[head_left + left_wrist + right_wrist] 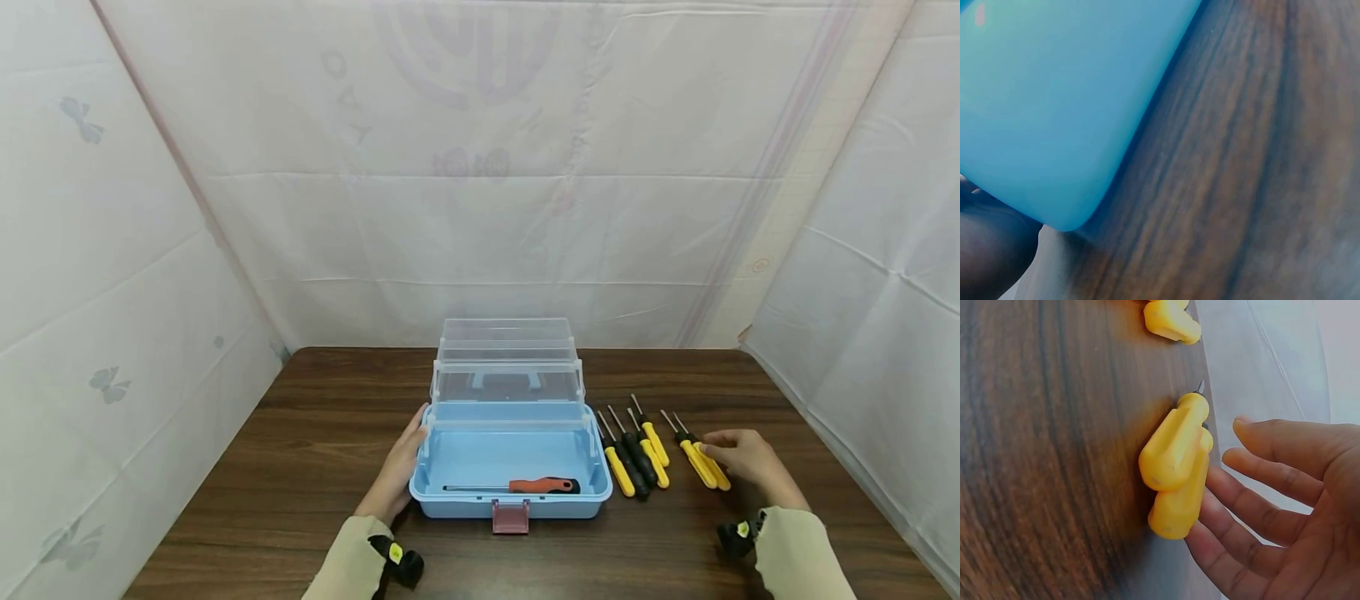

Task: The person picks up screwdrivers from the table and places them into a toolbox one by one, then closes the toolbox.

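Observation:
A light blue toolbox (pixel 512 505) stands with its clear lid raised, and an orange-and-black screwdriver (pixel 543 486) lies in its bottom. My left hand (pixel 397 471) rests along the box's left side, partly hidden behind the wall; the left wrist view shows the blue wall (pixel 1066 112) close up. At the right, my right hand (pixel 750 462) is beside two yellow-handled screwdrivers (pixel 697 465). Up close in the right wrist view, the fingers of my right hand (pixel 1285 506) are spread and lightly bent next to the yellow handles (pixel 1175 450), without gripping them.
Between the box and my right hand lies a group of several screwdrivers (pixel 633 454) with yellow or black handles. A pink latch (pixel 511 517) hangs from the box's front. White sheeting (pixel 480 208) encloses the dark wooden table (pixel 300 467) at the back and sides.

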Demonstrator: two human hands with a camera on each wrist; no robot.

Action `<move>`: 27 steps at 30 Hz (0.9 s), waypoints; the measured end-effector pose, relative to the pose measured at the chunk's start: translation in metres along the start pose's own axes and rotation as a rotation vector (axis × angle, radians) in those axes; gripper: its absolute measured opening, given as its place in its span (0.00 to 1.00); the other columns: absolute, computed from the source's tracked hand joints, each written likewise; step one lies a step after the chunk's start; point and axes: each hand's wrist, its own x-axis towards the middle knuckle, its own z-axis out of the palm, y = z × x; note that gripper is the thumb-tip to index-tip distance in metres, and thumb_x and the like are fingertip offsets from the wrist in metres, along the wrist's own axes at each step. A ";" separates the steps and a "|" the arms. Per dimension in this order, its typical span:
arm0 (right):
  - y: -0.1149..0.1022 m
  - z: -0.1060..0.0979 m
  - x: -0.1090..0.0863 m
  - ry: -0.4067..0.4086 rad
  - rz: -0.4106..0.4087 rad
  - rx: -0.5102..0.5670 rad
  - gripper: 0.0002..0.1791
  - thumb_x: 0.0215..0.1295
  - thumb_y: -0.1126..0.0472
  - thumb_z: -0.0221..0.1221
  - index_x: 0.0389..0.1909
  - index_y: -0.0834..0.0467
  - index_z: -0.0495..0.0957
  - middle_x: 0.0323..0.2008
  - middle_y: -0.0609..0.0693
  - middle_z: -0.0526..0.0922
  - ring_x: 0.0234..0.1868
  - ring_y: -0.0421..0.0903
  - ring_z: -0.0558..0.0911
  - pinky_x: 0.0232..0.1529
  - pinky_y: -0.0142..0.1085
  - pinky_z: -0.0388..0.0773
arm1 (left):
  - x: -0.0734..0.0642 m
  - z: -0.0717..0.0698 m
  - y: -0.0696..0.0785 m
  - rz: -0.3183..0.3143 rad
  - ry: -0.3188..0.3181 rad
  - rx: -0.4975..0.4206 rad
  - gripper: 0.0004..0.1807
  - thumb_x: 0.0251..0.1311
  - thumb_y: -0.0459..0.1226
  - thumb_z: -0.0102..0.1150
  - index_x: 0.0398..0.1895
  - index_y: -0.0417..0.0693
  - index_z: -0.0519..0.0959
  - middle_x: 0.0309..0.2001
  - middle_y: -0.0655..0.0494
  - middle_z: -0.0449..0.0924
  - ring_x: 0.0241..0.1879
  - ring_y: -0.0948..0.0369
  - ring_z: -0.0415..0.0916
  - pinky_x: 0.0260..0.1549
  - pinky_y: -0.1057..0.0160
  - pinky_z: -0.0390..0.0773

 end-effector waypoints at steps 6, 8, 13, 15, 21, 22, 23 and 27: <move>0.002 0.000 0.000 -0.014 0.007 0.012 0.28 0.68 0.53 0.56 0.56 0.74 0.72 0.54 0.77 0.72 0.38 0.52 0.83 0.37 0.45 0.82 | 0.000 0.000 0.000 0.007 -0.005 -0.006 0.29 0.76 0.46 0.30 0.77 0.60 0.43 0.78 0.48 0.37 0.76 0.45 0.35 0.71 0.40 0.43; 0.003 0.000 0.000 -0.019 0.012 0.015 0.28 0.67 0.53 0.57 0.55 0.74 0.72 0.53 0.76 0.73 0.38 0.51 0.83 0.37 0.44 0.83 | 0.000 0.001 0.000 0.010 -0.007 -0.009 0.29 0.76 0.46 0.30 0.77 0.60 0.43 0.78 0.48 0.37 0.76 0.45 0.35 0.71 0.40 0.43; 0.005 0.001 -0.001 -0.026 0.017 0.029 0.26 0.67 0.55 0.57 0.54 0.75 0.72 0.52 0.76 0.74 0.40 0.54 0.83 0.39 0.45 0.83 | 0.000 0.001 0.000 0.009 -0.005 -0.006 0.29 0.76 0.46 0.30 0.77 0.60 0.43 0.78 0.49 0.37 0.76 0.45 0.35 0.71 0.40 0.43; 0.006 0.002 -0.001 -0.032 0.019 0.029 0.26 0.67 0.56 0.57 0.54 0.76 0.72 0.51 0.76 0.74 0.40 0.54 0.83 0.39 0.45 0.83 | 0.000 0.001 0.000 0.008 -0.003 -0.001 0.29 0.76 0.46 0.30 0.77 0.61 0.43 0.78 0.49 0.37 0.76 0.45 0.35 0.71 0.40 0.43; 0.006 0.003 -0.001 -0.028 0.042 0.010 0.23 0.66 0.59 0.57 0.52 0.76 0.73 0.50 0.76 0.74 0.37 0.50 0.82 0.36 0.42 0.83 | 0.000 0.001 -0.001 0.012 -0.004 -0.007 0.29 0.76 0.46 0.30 0.77 0.60 0.43 0.78 0.49 0.37 0.76 0.45 0.35 0.71 0.40 0.42; 0.005 0.003 0.000 -0.027 0.048 0.008 0.23 0.66 0.60 0.57 0.53 0.76 0.73 0.50 0.76 0.75 0.37 0.50 0.82 0.36 0.42 0.83 | 0.001 0.001 -0.001 0.013 -0.004 -0.012 0.29 0.76 0.46 0.30 0.77 0.60 0.43 0.78 0.49 0.37 0.76 0.46 0.35 0.71 0.40 0.42; 0.005 0.003 0.000 -0.027 0.049 0.005 0.23 0.66 0.60 0.57 0.52 0.76 0.73 0.50 0.76 0.75 0.37 0.50 0.82 0.37 0.42 0.83 | 0.001 0.000 -0.001 0.015 -0.006 -0.014 0.29 0.76 0.46 0.31 0.77 0.60 0.43 0.78 0.49 0.37 0.76 0.46 0.35 0.71 0.40 0.42; 0.006 0.003 0.000 -0.022 0.047 -0.039 0.23 0.65 0.58 0.57 0.52 0.75 0.74 0.49 0.75 0.76 0.39 0.54 0.81 0.37 0.45 0.81 | 0.001 0.000 -0.002 0.018 -0.008 -0.020 0.29 0.76 0.46 0.31 0.77 0.61 0.43 0.78 0.49 0.37 0.76 0.46 0.35 0.71 0.40 0.42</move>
